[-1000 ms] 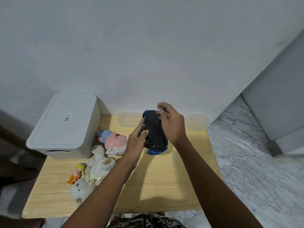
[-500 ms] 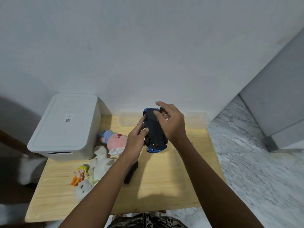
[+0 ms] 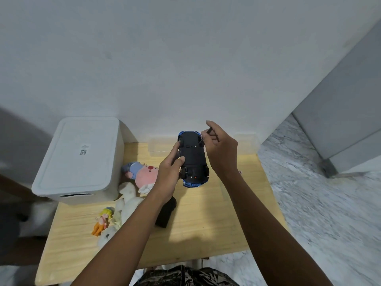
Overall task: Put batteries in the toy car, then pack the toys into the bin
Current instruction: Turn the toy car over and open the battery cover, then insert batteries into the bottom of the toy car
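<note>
Left hand (image 3: 169, 174) grips the upturned blue car (image 3: 193, 159) by its side, thumb on the black underside; right hand (image 3: 221, 149) pinches a thin dark tool (image 3: 209, 132) at the car's far end; the car is held above the table (image 3: 206, 223), near its back edge; plush toys (image 3: 140, 178) lie by the lidded white bin (image 3: 80, 159) at the back-left corner.

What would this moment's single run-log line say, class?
stage: battery step | left hand: grips toy car, underside up | right hand: pinches small dark tool at car's far end | bin: lidded | plush toys: on table
</note>
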